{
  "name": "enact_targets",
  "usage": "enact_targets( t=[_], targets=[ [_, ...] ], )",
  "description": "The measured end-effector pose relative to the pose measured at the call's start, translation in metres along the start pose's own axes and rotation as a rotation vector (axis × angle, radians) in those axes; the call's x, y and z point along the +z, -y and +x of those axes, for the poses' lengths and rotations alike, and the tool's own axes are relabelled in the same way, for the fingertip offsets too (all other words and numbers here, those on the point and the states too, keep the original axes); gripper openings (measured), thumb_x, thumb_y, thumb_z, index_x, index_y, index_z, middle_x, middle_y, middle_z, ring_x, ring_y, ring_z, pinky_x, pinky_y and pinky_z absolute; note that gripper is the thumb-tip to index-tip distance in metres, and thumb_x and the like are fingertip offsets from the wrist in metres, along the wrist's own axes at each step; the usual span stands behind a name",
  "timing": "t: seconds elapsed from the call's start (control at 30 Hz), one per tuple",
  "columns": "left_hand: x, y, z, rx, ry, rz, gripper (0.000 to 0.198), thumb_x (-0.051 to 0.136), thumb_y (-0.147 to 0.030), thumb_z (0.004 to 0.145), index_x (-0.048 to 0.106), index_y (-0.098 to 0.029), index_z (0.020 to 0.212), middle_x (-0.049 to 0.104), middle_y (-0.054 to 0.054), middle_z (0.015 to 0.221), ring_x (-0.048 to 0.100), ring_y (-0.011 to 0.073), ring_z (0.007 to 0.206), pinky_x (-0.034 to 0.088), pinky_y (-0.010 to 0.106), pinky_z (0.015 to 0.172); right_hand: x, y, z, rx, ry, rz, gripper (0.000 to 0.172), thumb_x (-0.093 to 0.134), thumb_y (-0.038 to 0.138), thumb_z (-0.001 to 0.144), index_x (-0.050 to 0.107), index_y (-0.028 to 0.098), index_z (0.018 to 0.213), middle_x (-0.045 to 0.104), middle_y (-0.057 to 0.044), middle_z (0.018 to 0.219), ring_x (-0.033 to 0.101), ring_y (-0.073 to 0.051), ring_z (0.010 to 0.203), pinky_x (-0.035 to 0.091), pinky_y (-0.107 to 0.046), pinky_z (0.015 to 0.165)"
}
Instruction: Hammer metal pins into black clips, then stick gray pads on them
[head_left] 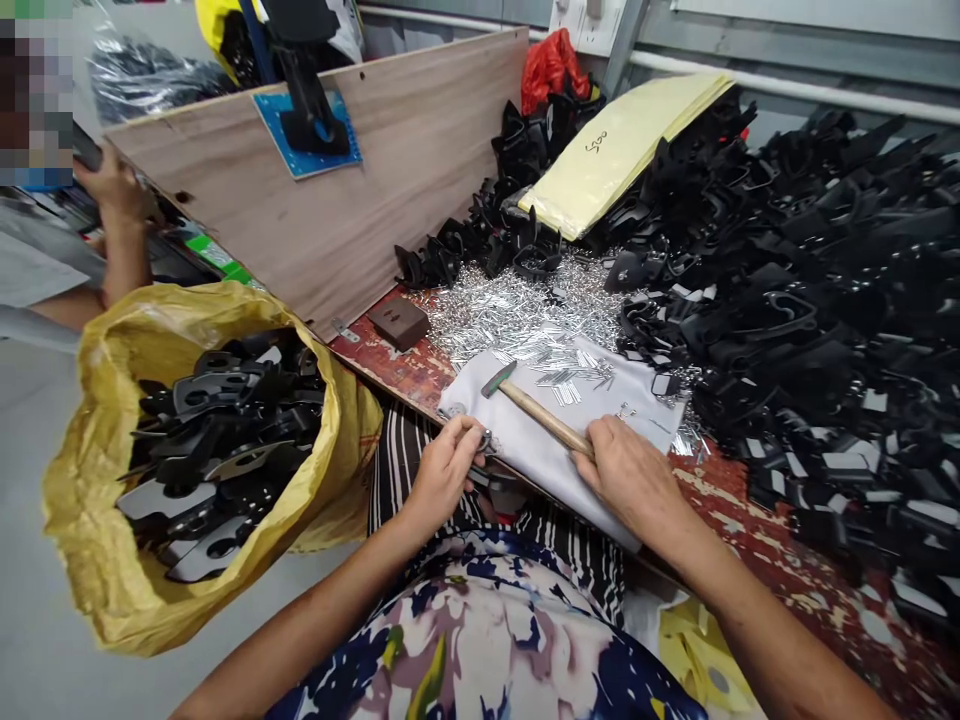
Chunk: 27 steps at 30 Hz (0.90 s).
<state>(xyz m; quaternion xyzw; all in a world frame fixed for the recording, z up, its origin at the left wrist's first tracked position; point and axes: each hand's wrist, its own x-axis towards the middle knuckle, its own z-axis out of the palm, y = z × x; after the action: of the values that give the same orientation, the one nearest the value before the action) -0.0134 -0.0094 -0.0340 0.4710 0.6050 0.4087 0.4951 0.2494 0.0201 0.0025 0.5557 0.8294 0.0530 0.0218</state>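
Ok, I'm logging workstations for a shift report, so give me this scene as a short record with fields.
right hand: closed around the wooden handle of a hammer
left hand: at a small metal piece; grip unclear
work surface: grey cloth on a worn red tabletop
loose metal pins: heaped beyond the cloth, some on it
right side: large pile of black parts
left side: open yellow sack holding black-and-grey pieces

Workshop, going by bulk stock: black parts and thin metal pins are heaped on a chipped red bench, a hammer is held, a yellow sack is filled.
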Motion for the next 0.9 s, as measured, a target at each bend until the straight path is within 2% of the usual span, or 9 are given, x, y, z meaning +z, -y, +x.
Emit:
enact_targets(
  t=[0.1, 0.2, 0.27, 0.33, 0.5, 0.63, 0.73, 0.83, 0.9],
  targets=[
    [0.015, 0.009, 0.012, 0.11, -0.059, 0.122, 0.036, 0.047, -0.049, 0.099, 0.068, -0.021, 0.097, 0.056, -0.004, 0.062, 0.054, 0.0154, 0.057, 0.041, 0.025, 0.056, -0.003, -0.008, -0.018, 0.047, 0.027, 0.143, 0.022, 0.056, 0.029, 0.098, 0.062, 0.017, 0.115, 0.064, 0.0, 0.064, 0.061, -0.021, 0.054, 0.037, -0.031, 0.051],
    [0.018, 0.012, 0.016, 0.181, -0.086, 0.208, 0.042, 0.041, -0.045, 0.102, 0.073, -0.019, 0.091, 0.056, -0.003, 0.06, 0.059, 0.0172, 0.063, 0.041, 0.027, 0.065, -0.015, -0.016, -0.043, -0.026, -0.182, 0.268, 0.044, 0.05, 0.026, 0.103, 0.05, 0.024, 0.147, 0.074, -0.004, 0.087, 0.069, -0.021, 0.067, 0.045, -0.03, 0.056],
    [0.016, 0.012, 0.014, 0.176, -0.101, 0.216, 0.046, 0.037, -0.043, 0.103, 0.074, -0.018, 0.093, 0.057, -0.002, 0.061, 0.06, 0.0178, 0.063, 0.04, 0.028, 0.065, -0.02, -0.018, -0.058, -0.086, -0.321, 0.353, 0.054, 0.051, 0.024, 0.104, 0.041, 0.03, 0.157, 0.074, -0.006, 0.105, 0.071, -0.02, 0.078, 0.05, -0.029, 0.064],
    [0.015, 0.012, 0.013, 0.174, -0.122, 0.218, 0.047, 0.036, -0.042, 0.104, 0.075, -0.018, 0.095, 0.058, -0.001, 0.062, 0.06, 0.0182, 0.063, 0.04, 0.028, 0.064, -0.017, -0.015, -0.068, -0.127, -0.395, 0.399, 0.059, 0.052, 0.02, 0.103, 0.038, 0.031, 0.159, 0.073, -0.006, 0.101, 0.069, -0.018, 0.074, 0.05, -0.027, 0.064],
    [0.016, 0.014, 0.012, 0.18, -0.153, 0.218, 0.048, 0.036, -0.042, 0.104, 0.075, -0.017, 0.093, 0.058, 0.0, 0.061, 0.06, 0.0188, 0.062, 0.039, 0.028, 0.062, -0.002, 0.003, -0.077, -0.145, -0.3, 0.31, 0.053, 0.046, 0.021, 0.106, 0.044, 0.028, 0.158, 0.061, 0.0, 0.072, 0.056, -0.014, 0.052, 0.04, -0.026, 0.048],
    [0.017, 0.016, 0.015, 0.194, -0.146, 0.197, 0.046, 0.037, -0.041, 0.105, 0.073, -0.018, 0.088, 0.058, 0.0, 0.062, 0.058, 0.0181, 0.062, 0.039, 0.028, 0.063, -0.003, 0.006, -0.081, -0.095, -0.356, 0.391, 0.057, 0.05, 0.019, 0.104, 0.041, 0.029, 0.16, 0.067, -0.002, 0.081, 0.058, -0.015, 0.055, 0.043, -0.027, 0.053],
    [0.014, 0.017, 0.016, 0.198, -0.148, 0.139, 0.044, 0.041, -0.043, 0.104, 0.071, -0.018, 0.082, 0.056, -0.001, 0.061, 0.056, 0.0175, 0.061, 0.039, 0.028, 0.062, 0.0, 0.005, -0.077, -0.104, -0.233, 0.392, 0.053, 0.047, 0.023, 0.105, 0.044, 0.029, 0.158, 0.069, -0.002, 0.081, 0.061, -0.016, 0.057, 0.045, -0.027, 0.052],
    [0.01, 0.015, 0.013, 0.17, -0.076, -0.049, 0.044, 0.044, -0.049, 0.103, 0.072, -0.017, 0.092, 0.059, 0.0, 0.064, 0.055, 0.0169, 0.06, 0.041, 0.028, 0.06, 0.007, 0.002, -0.06, -0.07, -0.124, 0.472, 0.05, 0.046, 0.027, 0.106, 0.045, 0.027, 0.156, 0.073, -0.005, 0.096, 0.069, -0.019, 0.073, 0.052, -0.028, 0.06],
    [0.006, 0.009, 0.008, 0.158, -0.069, -0.189, 0.045, 0.044, -0.054, 0.103, 0.071, -0.018, 0.103, 0.061, 0.0, 0.068, 0.054, 0.0159, 0.059, 0.042, 0.026, 0.057, 0.008, 0.0, -0.044, -0.056, -0.129, 0.471, 0.046, 0.046, 0.026, 0.105, 0.051, 0.024, 0.151, 0.072, -0.008, 0.104, 0.07, -0.022, 0.084, 0.055, -0.032, 0.07]
  ],
)
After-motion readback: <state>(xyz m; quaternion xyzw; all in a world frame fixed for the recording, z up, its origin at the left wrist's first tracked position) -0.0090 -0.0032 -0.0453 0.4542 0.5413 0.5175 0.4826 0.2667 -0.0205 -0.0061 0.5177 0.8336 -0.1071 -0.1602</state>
